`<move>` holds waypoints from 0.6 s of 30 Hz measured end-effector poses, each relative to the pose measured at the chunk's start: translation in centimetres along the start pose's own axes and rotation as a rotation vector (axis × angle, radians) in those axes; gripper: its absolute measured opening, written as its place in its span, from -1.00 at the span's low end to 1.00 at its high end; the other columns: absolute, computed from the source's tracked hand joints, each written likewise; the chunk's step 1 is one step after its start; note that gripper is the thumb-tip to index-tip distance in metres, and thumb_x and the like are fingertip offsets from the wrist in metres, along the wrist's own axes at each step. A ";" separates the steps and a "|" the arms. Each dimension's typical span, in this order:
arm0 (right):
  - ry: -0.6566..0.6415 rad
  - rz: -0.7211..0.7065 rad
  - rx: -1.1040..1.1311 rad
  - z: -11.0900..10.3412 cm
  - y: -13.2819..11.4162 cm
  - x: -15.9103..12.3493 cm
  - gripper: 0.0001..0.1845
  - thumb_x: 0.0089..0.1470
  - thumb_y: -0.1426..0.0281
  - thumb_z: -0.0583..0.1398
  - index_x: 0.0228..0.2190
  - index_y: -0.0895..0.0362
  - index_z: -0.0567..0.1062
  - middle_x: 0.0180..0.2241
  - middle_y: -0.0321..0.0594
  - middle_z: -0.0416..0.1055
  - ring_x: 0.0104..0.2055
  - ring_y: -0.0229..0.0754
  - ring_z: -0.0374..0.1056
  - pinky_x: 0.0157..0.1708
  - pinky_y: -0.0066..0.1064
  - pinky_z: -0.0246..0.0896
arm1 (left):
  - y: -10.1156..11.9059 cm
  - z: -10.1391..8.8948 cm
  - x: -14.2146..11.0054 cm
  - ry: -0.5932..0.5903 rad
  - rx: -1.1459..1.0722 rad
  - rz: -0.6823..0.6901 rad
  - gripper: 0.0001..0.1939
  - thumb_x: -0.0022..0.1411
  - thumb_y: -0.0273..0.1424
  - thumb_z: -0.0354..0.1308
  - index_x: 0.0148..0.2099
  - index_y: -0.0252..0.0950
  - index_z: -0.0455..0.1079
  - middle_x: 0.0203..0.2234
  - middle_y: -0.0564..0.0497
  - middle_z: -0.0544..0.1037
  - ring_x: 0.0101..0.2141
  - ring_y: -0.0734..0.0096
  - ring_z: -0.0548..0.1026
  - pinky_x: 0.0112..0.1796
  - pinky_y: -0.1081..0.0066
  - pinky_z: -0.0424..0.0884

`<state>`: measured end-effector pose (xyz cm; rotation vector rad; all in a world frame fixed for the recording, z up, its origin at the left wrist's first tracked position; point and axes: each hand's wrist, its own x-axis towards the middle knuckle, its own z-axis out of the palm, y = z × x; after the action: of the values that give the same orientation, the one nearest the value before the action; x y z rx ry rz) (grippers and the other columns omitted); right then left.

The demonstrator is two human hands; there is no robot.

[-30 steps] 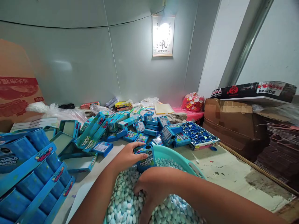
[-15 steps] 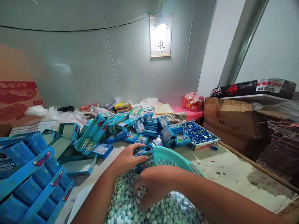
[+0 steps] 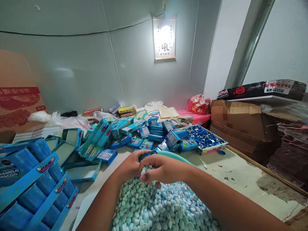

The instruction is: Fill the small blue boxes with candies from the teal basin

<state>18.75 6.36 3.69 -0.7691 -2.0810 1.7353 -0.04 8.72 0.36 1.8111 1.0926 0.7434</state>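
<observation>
My left hand (image 3: 130,165) is closed around a small blue candy box (image 3: 147,155), of which only the top part shows. Right in front of it, my right hand (image 3: 166,168) cups a handful of pale candies (image 3: 146,169) between curled fingers and thumb. Both hands are over a turquoise basin (image 3: 179,156) filled with loose pale green and bluish oval candies (image 3: 158,205). The right hand covers most of the box's front, and my forearms hide parts of the basin's rim.
A heap of small blue candy boxes (image 3: 156,133) lies behind the basin. Stacked display trays of blue boxes (image 3: 40,189) stand at left, near open trays (image 3: 83,171). At right are a tray of blue ring-like pieces (image 3: 199,138) and a brown carton (image 3: 235,125).
My right hand has risen from the candies in the basin to the top of the box, carrying a handful. The left hand stays on the box.
</observation>
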 end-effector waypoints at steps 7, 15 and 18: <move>0.284 -0.165 0.475 0.1 -0.3 0.7 -0.76 0.01 0.22 0.25 -0.50 0.11 0.38 -0.62 -0.42 0.26 -0.65 -0.38 0.11 -0.67 -0.53 -0.07 | 0.3 0.8 -0.2 -0.026 -0.031 0.025 -0.59 0.10 -0.24 0.35 -0.04 -0.34 0.55 -0.12 -0.08 0.65 -0.11 0.10 0.57 -0.05 0.26 0.46; 0.538 -0.245 0.657 -0.7 0.5 1.8 -0.69 0.01 0.20 0.27 -0.50 0.12 0.31 -0.59 -0.44 0.19 -0.64 -0.40 0.10 -0.65 -0.51 -0.18 | 0.2 0.7 -0.1 -0.033 0.050 -0.011 -0.50 0.13 -0.28 0.34 0.12 -0.31 0.50 0.02 -0.10 0.60 0.03 0.04 0.52 0.04 0.24 0.41; 0.638 -0.299 0.676 -1.2 0.8 1.9 -0.67 0.01 0.17 0.26 -0.51 0.11 0.30 -0.59 -0.43 0.18 -0.63 -0.39 0.09 -0.64 -0.49 -0.17 | 0.6 0.8 -0.3 -0.039 0.083 -0.037 -0.45 0.11 -0.29 0.35 0.16 -0.28 0.49 0.06 -0.09 0.58 0.04 0.02 0.51 0.03 0.24 0.41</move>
<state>18.08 8.56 3.03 -0.6339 -1.0348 1.5868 0.69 7.99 0.57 1.8627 1.1432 0.6471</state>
